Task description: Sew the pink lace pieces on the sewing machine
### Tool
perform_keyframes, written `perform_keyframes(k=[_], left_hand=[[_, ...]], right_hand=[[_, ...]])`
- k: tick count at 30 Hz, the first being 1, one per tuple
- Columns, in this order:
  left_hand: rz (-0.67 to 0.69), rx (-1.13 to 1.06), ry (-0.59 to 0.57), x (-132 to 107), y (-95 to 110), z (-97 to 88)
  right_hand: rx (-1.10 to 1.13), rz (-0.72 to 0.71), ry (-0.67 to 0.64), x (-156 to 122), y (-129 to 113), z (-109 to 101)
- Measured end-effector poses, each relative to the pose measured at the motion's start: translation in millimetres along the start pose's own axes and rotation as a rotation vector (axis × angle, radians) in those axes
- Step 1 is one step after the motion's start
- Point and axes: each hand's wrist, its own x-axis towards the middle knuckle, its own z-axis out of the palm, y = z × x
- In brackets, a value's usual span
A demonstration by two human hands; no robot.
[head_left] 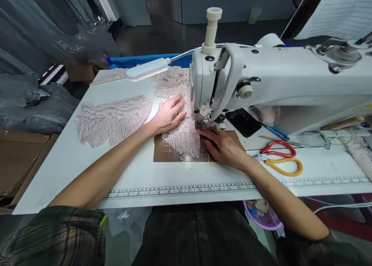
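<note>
From the head cam, my left hand [170,115] is lying on the lace piece [186,140] with the fingers spread, pressing down rather than gripping. The lace sits left of the sewing machine [270,74] head, its fringed end over a shiny brown panel [164,152] on the desk [133,173], one edge up by the presser foot [200,125]. My right hand [223,145] is on the other side, fingers bent and tips right beside the foot; honestly can't tell if they're pinching the edge or just resting there. That's the bit that worries me: if the needle ran with my tips this close, a small slip could get a finger poked. The fringe looks loose too, so I reckon a strand could get dragged under the foot if my left fingers don't hold it flat. Pull unevenly and the openwork might stretch or pucker. Oh, and the red-and-yellow scissors [263,156] have their blades pointing at my right wrist, so a careless backward jerk could end in a scratch.
</note>
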Motion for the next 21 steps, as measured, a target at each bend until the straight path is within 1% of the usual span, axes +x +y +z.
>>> perform_keyframes(k=[2,3,4,6,8,9,10,12,14,17,21], left_hand=[[0.03,-0.024,0.064,-6.7,6.3,-7.7],[0.052,-0.05,0.09,-11.8,12.8,-12.1],[0.083,-0.095,0.091,-17.8,20.7,-16.4],[0.177,-0.267,0.039,-31.0,37.9,-23.6],[0.242,-0.443,-0.084,-43.3,51.9,-27.6],[0.252,-0.496,-0.14,-48.4,56.6,-28.2],[0.24,-0.522,-0.183,-52.5,59.6,-28.1],[0.19,-0.531,-0.215,-57.5,61.6,-26.4],[0.145,-0.528,-0.208,-59.0,61.4,-24.4],[0.129,-0.528,-0.198,-58.5,62.4,-23.8],[0.075,-0.51,-0.183,-58.7,68.5,-26.4]], right_hand=[[0.073,0.026,-0.006,0.8,3.8,-9.9],[0.102,0.038,-0.003,1.4,5.4,-14.7],[0.125,0.044,0.003,2.1,6.7,-19.0],[0.15,0.043,0.009,3.2,8.0,-25.6],[0.153,0.032,0.007,3.6,7.7,-29.9],[0.15,0.024,0.002,3.4,7.1,-31.5],[0.146,0.016,-0.002,3.0,6.4,-32.9],[0.136,0.001,-0.004,1.6,4.5,-35.1],[0.137,-0.005,-0.015,-0.1,2.0,-36.4],[0.174,-0.001,-0.048,-2.1,-3.7,-35.5],[0.281,-0.025,-0.138,-1.5,-14.7,-29.1]])
